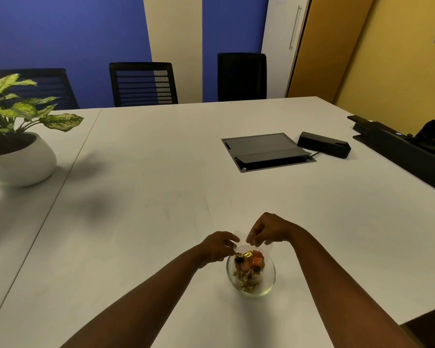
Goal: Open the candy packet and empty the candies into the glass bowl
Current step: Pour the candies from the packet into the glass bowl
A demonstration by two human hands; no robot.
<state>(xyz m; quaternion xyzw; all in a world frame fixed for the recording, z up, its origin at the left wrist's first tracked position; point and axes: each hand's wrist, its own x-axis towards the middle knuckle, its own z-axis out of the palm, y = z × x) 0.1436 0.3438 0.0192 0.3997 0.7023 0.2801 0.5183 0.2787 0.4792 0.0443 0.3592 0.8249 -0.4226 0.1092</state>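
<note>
A small glass bowl (268,285) stands on the white table (161,184) near its front edge. Directly over it hangs a clear plastic candy packet (268,248), held from above. Gold, orange and dark wrapped candies (249,270) show inside the packet and down in the bowl; I cannot tell which ones lie loose in the bowl. My left hand (217,246) pinches the packet's left top edge. My right hand (266,231) pinches the top edge on the right, fingers curled down.
A potted plant in a white pot (23,162) stands at the far left. A grey cable hatch (266,150) and a black box (324,144) sit at the back right, with a black video bar and camera (412,151) at the right edge. Black chairs (142,84) line the far side.
</note>
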